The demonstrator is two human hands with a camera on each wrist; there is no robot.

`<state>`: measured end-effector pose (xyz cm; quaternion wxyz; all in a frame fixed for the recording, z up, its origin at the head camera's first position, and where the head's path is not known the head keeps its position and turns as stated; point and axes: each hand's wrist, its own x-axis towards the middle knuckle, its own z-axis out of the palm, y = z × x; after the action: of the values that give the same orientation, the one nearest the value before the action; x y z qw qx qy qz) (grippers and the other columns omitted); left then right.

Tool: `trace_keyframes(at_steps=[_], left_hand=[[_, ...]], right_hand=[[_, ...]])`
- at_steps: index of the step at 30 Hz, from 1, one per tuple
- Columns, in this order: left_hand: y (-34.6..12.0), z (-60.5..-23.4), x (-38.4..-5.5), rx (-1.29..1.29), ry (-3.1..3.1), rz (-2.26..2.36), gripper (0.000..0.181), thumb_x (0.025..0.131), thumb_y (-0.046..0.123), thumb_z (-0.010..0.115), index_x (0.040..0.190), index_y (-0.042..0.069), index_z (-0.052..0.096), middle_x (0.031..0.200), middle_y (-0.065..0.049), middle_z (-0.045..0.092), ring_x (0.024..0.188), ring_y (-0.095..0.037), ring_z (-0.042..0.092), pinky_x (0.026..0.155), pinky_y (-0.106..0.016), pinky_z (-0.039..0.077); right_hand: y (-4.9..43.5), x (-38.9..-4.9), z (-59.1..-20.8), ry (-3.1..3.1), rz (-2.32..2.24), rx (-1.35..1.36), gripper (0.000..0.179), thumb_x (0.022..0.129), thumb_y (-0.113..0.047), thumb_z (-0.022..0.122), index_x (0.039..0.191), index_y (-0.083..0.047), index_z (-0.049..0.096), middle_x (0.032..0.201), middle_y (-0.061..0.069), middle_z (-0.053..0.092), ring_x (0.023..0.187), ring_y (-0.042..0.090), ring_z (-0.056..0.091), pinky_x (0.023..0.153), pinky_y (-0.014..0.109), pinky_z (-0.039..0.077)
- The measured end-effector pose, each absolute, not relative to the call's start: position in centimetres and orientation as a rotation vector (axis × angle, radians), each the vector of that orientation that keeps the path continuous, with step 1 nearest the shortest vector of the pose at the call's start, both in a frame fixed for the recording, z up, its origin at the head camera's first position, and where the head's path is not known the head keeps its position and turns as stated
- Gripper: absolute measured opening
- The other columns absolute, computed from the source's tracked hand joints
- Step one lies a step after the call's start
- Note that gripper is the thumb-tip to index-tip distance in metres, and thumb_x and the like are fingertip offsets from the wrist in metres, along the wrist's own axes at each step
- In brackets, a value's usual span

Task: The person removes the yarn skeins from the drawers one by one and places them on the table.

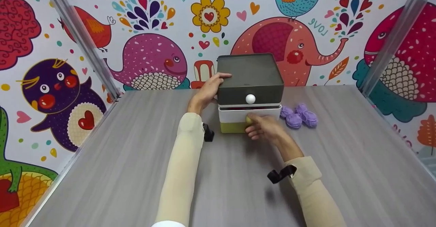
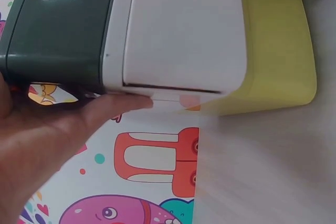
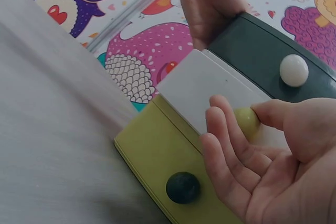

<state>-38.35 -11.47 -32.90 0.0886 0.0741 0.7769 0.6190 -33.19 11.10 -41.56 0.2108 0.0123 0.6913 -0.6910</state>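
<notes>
A small three-tier drawer box (image 1: 250, 68) stands on the table. Its top drawer is dark green with a white knob (image 1: 250, 99). Below it, the white middle drawer (image 1: 229, 115) juts forward a little, and a strip of red shows in the gap over its front. My right hand (image 1: 267, 128) pinches that drawer's yellow-green knob (image 3: 247, 121) between thumb and index finger. My left hand (image 1: 207, 90) rests at the box's left edge, fingers on the top and thumb along the side. The yellow-green bottom drawer (image 3: 163, 150) carries a dark green knob (image 3: 183, 187).
Several purple yarn-like balls (image 1: 294, 120) lie together just right of the box. Behind it rises a wall (image 1: 204, 62) printed with cartoon animals. Metal posts (image 1: 87, 46) frame the table's (image 1: 143, 145) back corners.
</notes>
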Motion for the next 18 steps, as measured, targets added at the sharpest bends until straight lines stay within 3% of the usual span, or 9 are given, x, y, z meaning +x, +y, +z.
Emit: trace_keyframes(at_steps=[18], left_hand=[[-11.5,-33.0,-38.4,0.233,2.321,1.832,0.041,0.108,0.027,0.03,0.142,0.029,0.052,0.147,-0.011,0.044,0.121,-0.033,0.054,0.1,-0.056,0.049]], right_hand=[[12.1,-29.7,-40.9,2.053,-1.737,-0.06,0.037,0.102,-0.034,0.054,0.105,0.002,0.063,0.073,0.006,0.072,0.058,0.014,0.065,0.06,0.028,0.057]])
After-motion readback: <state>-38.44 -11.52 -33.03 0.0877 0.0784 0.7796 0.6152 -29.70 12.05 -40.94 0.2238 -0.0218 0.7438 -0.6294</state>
